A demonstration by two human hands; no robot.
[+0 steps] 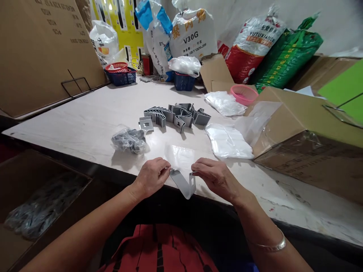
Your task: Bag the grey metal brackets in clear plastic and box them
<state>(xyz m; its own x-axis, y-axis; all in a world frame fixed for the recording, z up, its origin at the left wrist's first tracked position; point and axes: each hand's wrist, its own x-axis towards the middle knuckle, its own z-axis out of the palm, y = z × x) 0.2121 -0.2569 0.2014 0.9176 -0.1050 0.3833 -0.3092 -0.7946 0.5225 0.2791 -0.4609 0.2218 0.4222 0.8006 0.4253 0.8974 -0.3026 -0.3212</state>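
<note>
A bent grey metal bracket [182, 183], V-shaped with a slot in its right arm, hangs at the table's front edge. My left hand [151, 175] pinches its left end. The fingers of my right hand [215, 176] close on its upper right end. Just beyond it, a clear plastic bag [179, 154] lies flat on the white table [93, 117]. More grey brackets [181, 115] stand nested and loose behind it, with one single bracket [146, 124] at their left. Several wrapped brackets [129, 140] in clear plastic lie left of my hands.
Flat plastic bags [228, 141] lie at the right, beside an open cardboard box [312, 151]. A pink bowl [243, 94] and blue baskets [183, 81] stand farther back, before large sacks [193, 34]. A lower box [28, 226] at left holds plastic-wrapped pieces.
</note>
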